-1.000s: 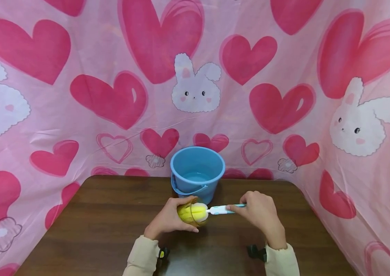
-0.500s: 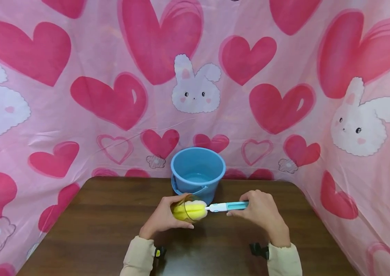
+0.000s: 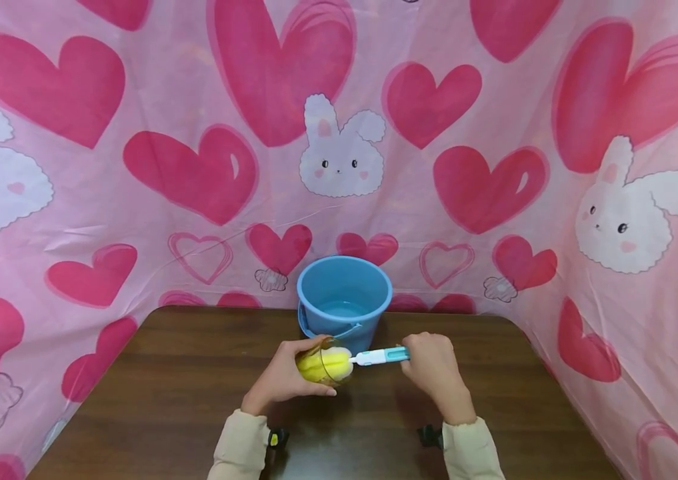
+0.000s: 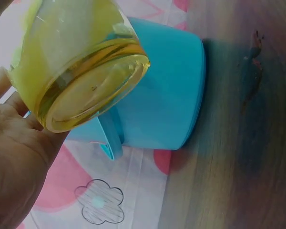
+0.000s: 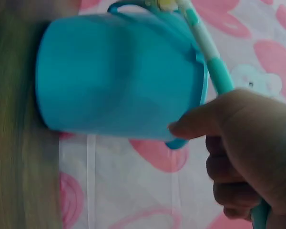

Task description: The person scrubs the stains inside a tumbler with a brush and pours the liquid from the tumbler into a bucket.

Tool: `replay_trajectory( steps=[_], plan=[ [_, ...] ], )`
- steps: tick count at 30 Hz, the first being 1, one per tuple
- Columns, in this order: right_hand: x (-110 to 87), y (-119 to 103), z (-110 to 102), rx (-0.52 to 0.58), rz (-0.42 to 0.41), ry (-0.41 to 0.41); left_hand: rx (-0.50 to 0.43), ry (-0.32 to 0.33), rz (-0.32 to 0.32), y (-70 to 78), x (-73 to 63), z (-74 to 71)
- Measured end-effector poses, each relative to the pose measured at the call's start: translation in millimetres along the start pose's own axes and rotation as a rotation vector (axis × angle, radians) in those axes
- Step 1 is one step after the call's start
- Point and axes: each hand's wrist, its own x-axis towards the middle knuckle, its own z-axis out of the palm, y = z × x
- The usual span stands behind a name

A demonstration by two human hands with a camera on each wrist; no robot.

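My left hand (image 3: 283, 375) holds an amber glass cup (image 4: 81, 71) tipped on its side above the table, its mouth facing right and its thick base toward the left wrist camera. Inside the cup sits the yellow and white sponge head of a bottle brush (image 3: 325, 364). Curled round the brush's white and teal handle (image 5: 219, 74) are the fingers of my right hand (image 3: 433, 370). Right behind the cup stands a blue bucket (image 3: 345, 287), upright, with its bail handle hanging down in front.
The dark wooden table (image 3: 195, 400) reaches back to a pink curtain (image 3: 183, 87) printed with hearts and rabbits, which also closes off both sides. In the bucket's bottom there looks to be some water.
The right hand first drew slightly right, showing more of the handle, then came back left, pushing the brush toward the cup. My left hand and the cup shifted a little left.
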Motion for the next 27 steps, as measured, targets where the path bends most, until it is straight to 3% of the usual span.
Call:
replay_trajectory(
  steps=[9,15,22,27],
  plan=[
    [-4.4,25,-9,0.032,0.001,0.012,-0.020,-0.019,0.011,2.2,0.6,-1.2],
    [-10.1,35,-20,0.028,0.062,0.042,-0.013,0.008,0.001,2.6,0.1,-4.5],
    [-4.1,15,-19,-0.012,-0.040,0.050,-0.061,-0.027,-0.005,2.5,1.5,2.1],
    [-1.6,1,-20,0.011,-0.029,0.007,-0.068,0.007,-0.013,2.0,-0.3,0.3]
  ],
)
